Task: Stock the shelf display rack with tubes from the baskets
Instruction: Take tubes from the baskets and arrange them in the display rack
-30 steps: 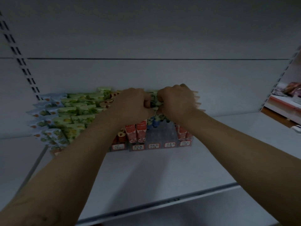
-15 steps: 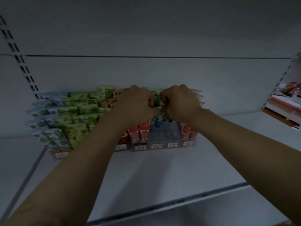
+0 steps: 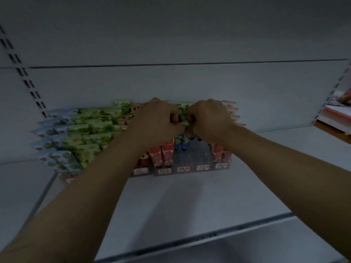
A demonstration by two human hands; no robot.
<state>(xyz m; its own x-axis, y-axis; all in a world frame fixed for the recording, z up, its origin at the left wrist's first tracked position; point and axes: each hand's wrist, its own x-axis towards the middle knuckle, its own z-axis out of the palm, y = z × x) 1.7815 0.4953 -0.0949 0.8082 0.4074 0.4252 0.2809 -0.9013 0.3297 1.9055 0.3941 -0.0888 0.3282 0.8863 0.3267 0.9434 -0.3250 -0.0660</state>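
White metal shelf lies under everything, with its grey front rail nearest the camera. Two bare forearms reach across it from the lower corners and meet over the rack.

The left hand and the right hand are knuckles-up and just beside each other, fingers curled inward. Between them they pinch a green tube, held above the middle of the rack. The view is soft here, so it may be more than one tube. I cannot tell whether its lower end sits in a slot.

Just below the hands stands the display rack, a clear stepped holder. A row of red-and-white price labels runs along its front edge. Under the left wrist, red tubes stand upright in the front slots. Beneath the gap between the two hands are blue tubes. Under the right wrist stand more red tubes, at the rack's right end.

To the left of the left hand, stacked green tubes fill the rack in stepped rows. Further left, pale blue tubes fan out past them. Beyond the right hand, the flat ends of pink tubes stick out to the right.

Behind the hands rises the white back panel. A slotted upright runs up it well to the left of the left hand. Far to the right of the right hand, a neighbouring shelf carries blurred red-and-white goods.
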